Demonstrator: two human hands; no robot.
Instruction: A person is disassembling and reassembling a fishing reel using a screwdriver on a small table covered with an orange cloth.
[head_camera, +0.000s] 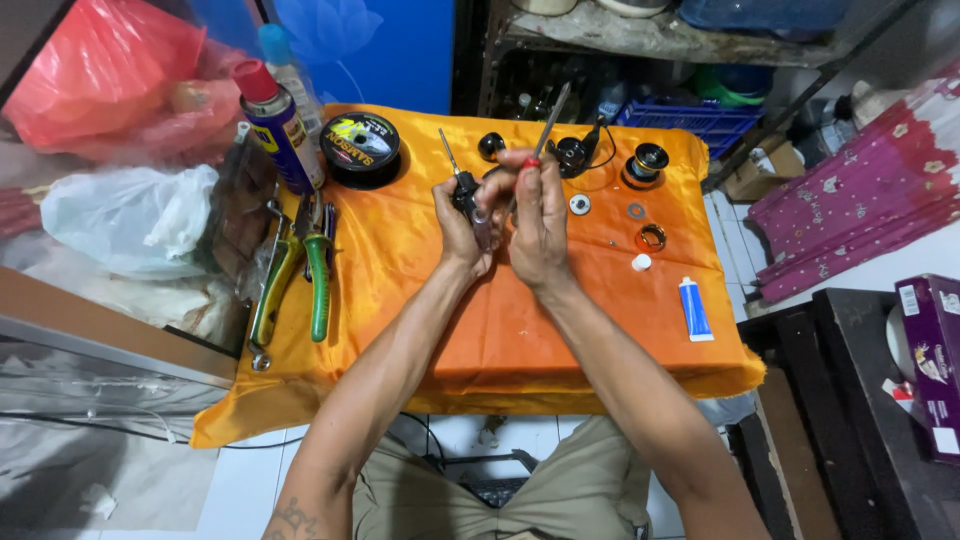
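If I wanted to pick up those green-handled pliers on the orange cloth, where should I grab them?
Probably by the two handles of the green-handled pliers, coming down from above. They lie flat on the orange cloth, handles pointing toward the person and metal jaws toward the spray can. A yellow-handled tool lies close on one side.

The left hand (462, 225) hides most of the small black part (466, 192).

Bare orange cloth (590, 330) in front offers free passage; pliers (318, 275) and spray can (280, 125) crowd the left, reel parts (645, 165) and blue tube (694, 308) the right.
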